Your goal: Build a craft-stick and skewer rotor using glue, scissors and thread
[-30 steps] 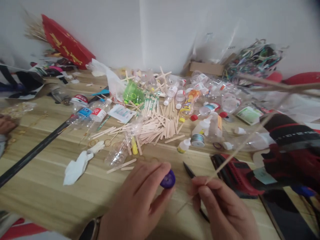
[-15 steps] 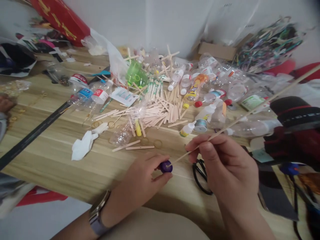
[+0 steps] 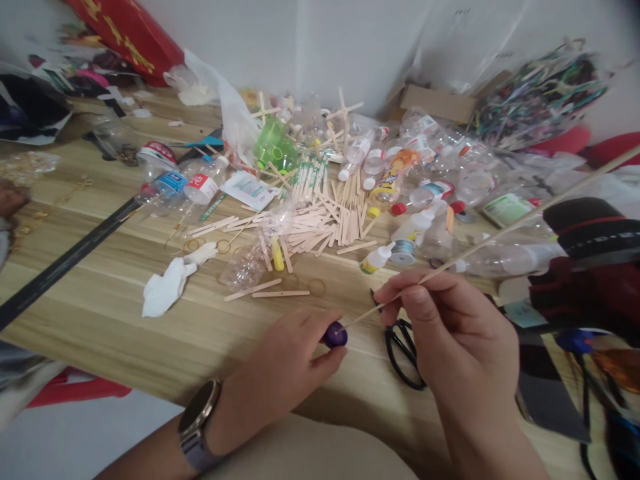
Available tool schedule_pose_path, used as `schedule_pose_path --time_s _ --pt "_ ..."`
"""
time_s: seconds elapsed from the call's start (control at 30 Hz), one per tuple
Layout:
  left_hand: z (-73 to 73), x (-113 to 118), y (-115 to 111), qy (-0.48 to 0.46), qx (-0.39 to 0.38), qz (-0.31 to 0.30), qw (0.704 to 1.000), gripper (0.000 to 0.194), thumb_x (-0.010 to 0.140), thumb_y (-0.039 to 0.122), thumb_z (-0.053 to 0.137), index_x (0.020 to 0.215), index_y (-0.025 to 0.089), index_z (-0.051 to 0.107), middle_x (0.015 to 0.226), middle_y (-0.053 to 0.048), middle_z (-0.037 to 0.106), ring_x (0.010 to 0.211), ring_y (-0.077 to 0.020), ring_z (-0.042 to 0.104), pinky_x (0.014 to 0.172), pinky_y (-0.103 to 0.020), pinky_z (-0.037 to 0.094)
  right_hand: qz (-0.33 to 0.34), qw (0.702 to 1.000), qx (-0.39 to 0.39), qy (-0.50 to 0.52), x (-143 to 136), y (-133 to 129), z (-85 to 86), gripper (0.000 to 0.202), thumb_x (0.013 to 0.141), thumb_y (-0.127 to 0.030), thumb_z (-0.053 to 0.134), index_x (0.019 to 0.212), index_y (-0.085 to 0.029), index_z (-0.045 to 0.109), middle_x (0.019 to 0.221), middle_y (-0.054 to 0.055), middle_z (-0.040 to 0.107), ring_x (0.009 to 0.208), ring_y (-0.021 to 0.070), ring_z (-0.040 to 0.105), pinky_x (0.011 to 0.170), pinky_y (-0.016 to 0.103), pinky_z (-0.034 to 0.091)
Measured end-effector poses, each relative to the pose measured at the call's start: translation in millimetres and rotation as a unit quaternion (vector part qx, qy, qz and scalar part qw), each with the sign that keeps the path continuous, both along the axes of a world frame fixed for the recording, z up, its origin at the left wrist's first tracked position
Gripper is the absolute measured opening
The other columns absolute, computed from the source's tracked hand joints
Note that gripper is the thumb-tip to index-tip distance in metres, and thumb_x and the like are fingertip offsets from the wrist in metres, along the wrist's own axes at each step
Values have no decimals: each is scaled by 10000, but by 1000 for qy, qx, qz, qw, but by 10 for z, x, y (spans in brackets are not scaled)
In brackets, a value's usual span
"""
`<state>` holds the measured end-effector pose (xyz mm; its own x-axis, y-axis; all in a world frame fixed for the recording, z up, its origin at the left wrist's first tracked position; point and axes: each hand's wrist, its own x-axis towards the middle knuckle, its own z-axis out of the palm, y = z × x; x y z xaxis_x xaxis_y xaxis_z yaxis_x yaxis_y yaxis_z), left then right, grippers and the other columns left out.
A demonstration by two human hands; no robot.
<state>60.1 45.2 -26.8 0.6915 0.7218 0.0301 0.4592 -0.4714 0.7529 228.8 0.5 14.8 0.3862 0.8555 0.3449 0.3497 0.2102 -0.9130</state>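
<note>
our left hand [image 3: 293, 350] pinches a purple cap [image 3: 335, 335], our right hand [image 3: 463, 337] a thin stick [image 3: 480, 247] running from it toward two o'clock.

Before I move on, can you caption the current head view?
Left hand pinches a purple cap while the right hand angles a thin wooden stick to it.

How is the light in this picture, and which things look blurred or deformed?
Head view: dim, soft light, with faint glare on the clear bag. Head view: a soft shadow on the table beside the left hand; fine detail on the purple cap is smeared; towards the right edge, the red-and-black tool seems stretched, probably by the wide lens.
</note>
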Motion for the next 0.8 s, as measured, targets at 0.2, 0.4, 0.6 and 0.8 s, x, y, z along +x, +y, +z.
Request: schedule_pose_path --time_s 0.2,0.4,0.6,0.8 --pt "0 8 6 30 32 -20 999 290 867 185 587 1154 165 622 1092 -92 712 999 -261 653 872 -407 517 21 1000 -1 -9 10 -10 -14 154 947 -335 581 840 -233 625 767 -3 679 565 90 597 533 197 517" --pt "39 -1 0 65 36 -41 996 293 900 238 574 1182 163 596 1076 -99 717 982 -267 663 856 -411 523 26 999 -1 -18 27 -2 -44 162 957 -307 565 829 -224 619 780 -3 674 563 84 589 528 189 518" --pt "5 -26 7 45 84 -59 994 301 915 247 554 1206 172 569 1063 -91 719 966 -249 671 833 -371 524 20 1000 -1 8 37 -5 -55 149 946 -330 583 864 -219 638 760 6 675 568 98 586 527 202 521" --pt "44 -13 -1 27 95 -64 993 276 917 230 559 1182 152 570 1049 -88 716 966 -242 667 841 -361 522 43 999 -6 13 30 -18 -53 150 943 -317 585 837 -225 638 767 -10 671 570 83 585 535 183 501"
